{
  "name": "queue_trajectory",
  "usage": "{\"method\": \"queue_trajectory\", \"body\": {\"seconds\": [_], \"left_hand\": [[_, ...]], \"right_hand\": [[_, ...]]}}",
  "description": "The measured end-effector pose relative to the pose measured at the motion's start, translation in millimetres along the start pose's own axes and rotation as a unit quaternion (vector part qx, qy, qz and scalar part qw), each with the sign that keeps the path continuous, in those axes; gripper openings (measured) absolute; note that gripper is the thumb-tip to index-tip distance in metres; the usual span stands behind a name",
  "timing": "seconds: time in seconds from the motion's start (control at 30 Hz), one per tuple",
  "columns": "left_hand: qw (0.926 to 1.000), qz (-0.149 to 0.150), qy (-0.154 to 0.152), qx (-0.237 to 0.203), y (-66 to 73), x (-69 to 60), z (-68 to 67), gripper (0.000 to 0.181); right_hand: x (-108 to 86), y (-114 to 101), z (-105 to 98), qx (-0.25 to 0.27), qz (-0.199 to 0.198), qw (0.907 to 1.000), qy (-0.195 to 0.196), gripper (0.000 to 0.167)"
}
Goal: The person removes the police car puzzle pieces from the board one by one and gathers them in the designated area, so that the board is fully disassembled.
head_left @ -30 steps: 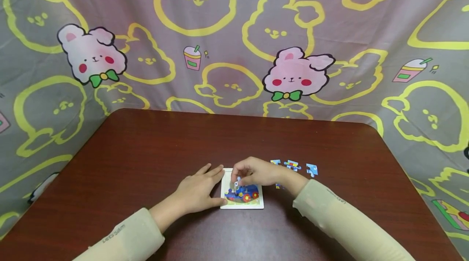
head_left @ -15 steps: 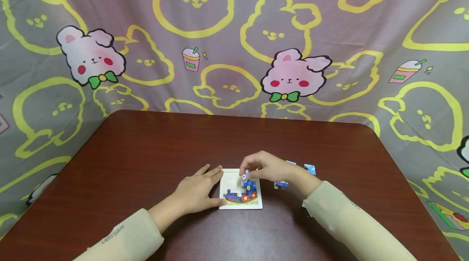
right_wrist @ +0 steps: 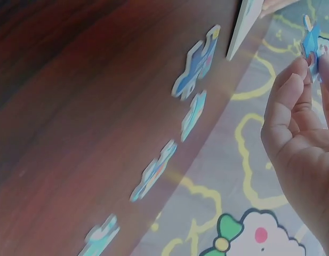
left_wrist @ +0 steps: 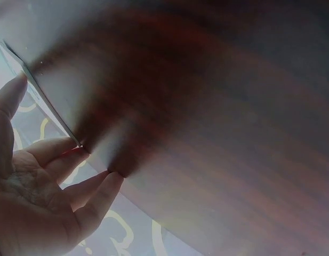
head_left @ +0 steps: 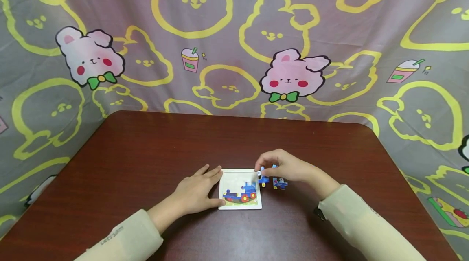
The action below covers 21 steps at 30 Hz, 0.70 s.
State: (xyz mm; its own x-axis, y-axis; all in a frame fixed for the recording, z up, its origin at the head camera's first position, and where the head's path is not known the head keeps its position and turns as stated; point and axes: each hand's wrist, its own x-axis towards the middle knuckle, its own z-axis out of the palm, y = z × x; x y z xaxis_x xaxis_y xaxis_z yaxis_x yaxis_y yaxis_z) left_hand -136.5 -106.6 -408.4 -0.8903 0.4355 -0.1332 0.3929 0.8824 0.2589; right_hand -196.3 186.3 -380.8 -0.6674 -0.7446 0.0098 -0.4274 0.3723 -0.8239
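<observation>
A white-framed jigsaw tray [head_left: 239, 207] lies on the table, with a partly assembled blue train picture [head_left: 243, 196] in its lower part. My left hand [head_left: 196, 190] is spread along its left side, thumb and fingertips touching the edge near the corners. Just past the tray's right edge, my right hand [head_left: 287, 167] pinches a blue jigsaw piece [head_left: 261, 176] between thumb and fingers. The right wrist view shows that piece [right_wrist: 311, 45] raised off the table. Another jigsaw piece [head_left: 280, 183] lies below the right hand, which partly hides the others.
Several loose jigsaw pieces, among them one blue piece [right_wrist: 196, 66] and one pale piece [right_wrist: 100, 237], lie in a row on the brown table [head_left: 176, 143]. A patterned curtain [head_left: 220, 49] hangs behind the table and along its sides.
My right hand has moved rightward from above the tray to beyond its right edge, carrying the jigsaw piece. More of the train picture shows now. My left hand stays at the tray.
</observation>
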Motion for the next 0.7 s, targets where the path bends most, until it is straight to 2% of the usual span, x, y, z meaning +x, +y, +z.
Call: {"method": "queue_trajectory", "body": {"seconds": [0.3,0.7], "left_hand": [[1.0,0.002,-0.004,0.001,0.1,1.0,0.9,0.084],[1.0,0.001,-0.003,0.003,-0.3,0.4,0.3,0.084]], "right_hand": [[-26.7,14,-11,-0.015,0.04,0.9986,0.03,0.011],[-58.3,33,-26,-0.048,0.04,0.9971,0.043,0.01]]}}
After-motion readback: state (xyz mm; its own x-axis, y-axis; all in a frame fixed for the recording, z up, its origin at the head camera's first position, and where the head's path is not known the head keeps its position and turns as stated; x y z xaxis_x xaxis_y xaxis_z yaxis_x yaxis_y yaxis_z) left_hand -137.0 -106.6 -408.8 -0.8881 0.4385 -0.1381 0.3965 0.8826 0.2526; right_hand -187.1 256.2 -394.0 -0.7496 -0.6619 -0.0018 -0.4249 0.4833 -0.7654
